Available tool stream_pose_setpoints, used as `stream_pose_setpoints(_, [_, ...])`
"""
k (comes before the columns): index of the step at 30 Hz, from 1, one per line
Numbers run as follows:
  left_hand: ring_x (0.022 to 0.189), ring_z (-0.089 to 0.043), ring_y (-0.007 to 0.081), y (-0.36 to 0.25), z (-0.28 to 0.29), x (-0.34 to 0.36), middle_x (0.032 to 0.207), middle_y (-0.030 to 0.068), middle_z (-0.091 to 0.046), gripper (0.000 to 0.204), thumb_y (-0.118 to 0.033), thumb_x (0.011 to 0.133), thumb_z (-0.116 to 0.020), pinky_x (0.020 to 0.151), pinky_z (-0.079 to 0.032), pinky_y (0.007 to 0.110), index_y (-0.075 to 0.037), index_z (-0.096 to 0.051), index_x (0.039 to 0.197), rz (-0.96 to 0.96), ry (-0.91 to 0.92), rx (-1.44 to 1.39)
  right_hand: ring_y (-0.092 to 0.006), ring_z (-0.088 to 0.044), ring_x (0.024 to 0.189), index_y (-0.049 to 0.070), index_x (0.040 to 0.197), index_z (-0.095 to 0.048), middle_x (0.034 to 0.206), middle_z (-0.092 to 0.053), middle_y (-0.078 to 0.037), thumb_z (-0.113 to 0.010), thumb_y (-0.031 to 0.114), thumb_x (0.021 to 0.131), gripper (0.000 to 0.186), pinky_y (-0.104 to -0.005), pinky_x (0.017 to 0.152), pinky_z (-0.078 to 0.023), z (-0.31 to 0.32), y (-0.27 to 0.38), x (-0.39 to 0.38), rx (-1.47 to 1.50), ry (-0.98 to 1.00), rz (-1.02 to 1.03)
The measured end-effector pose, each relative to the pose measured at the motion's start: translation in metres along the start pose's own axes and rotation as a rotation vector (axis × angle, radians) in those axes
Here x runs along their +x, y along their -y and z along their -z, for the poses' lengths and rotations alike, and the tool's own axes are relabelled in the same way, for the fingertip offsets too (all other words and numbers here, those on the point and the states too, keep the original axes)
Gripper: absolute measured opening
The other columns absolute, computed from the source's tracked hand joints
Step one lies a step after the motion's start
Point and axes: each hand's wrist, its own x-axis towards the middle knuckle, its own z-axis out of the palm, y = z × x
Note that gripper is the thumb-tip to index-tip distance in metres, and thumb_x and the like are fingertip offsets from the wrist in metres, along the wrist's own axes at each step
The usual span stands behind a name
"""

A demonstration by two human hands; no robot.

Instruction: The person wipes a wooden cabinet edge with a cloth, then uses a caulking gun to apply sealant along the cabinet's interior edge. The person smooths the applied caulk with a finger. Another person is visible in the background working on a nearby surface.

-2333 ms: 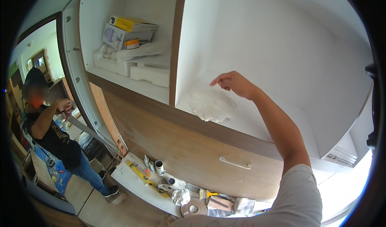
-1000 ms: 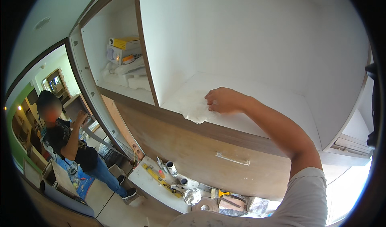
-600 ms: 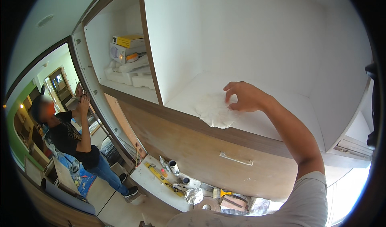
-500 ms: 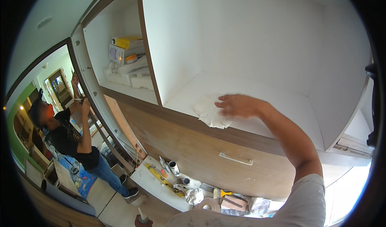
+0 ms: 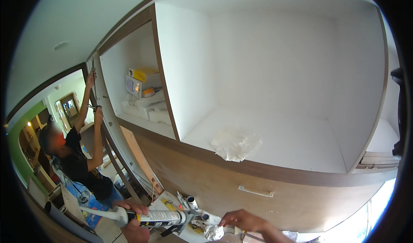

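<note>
Below the cabinet (image 5: 279, 174), the left hand (image 5: 133, 223) is gripping a caulk gun (image 5: 150, 218), fingers wrapped tight around its tube. Further right, the right hand (image 5: 243, 220) is hovering loosely spread, holding nothing. Up on the shelf, a crumpled cloth (image 5: 235, 144) is lying; sealing looks not yet started.

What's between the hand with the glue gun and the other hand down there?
In the head view, the caulking gun in the left hand points toward the right hand; a crumpled foil ball lies between.

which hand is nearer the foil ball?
Right. The right hand hovers just above the foil ball; the left hand grips the caulk gun, farther left.
</note>
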Motion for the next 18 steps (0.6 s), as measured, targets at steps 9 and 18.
stream_pose_setpoints(9, [0.089, -0.06, 0.0195, 0.0, -0.118, 0.057, 0.098, 0.0047, -0.06, 0.036, -0.037, 0.102, -0.066, 0.088, -0.05, 0.042, -0.01, -0.054, 0.124, 0.267, 0.02, -0.818, -0.0203, -0.048, 0.073, 0.013, 0.087, -0.055, 0.081, -0.052, -0.003, -0.063, 0.042, 0.105, 0.036, -0.0394, 0.075, -0.044, -0.076, 0.016, -0.021, 0.54, -0.21, 0.483])
stream_pose_setpoints(18, [0.091, -0.061, 0.0186, 0.005, -0.151, 0.058, 0.096, 0.004, -0.061, 0.03, -0.034, 0.107, -0.059, 0.087, -0.053, 0.039, -0.008, -0.057, 0.121, 0.235, -0.004, -0.663, -0.027, -0.061, 0.117, 0.003, 0.117, -0.065, 0.117, -0.066, -0.015, -0.071, 0.031, 0.103, 0.032, -0.0435, 0.105, -0.047, -0.061, 0.017, -0.026, 0.845, 0.084, 0.784])
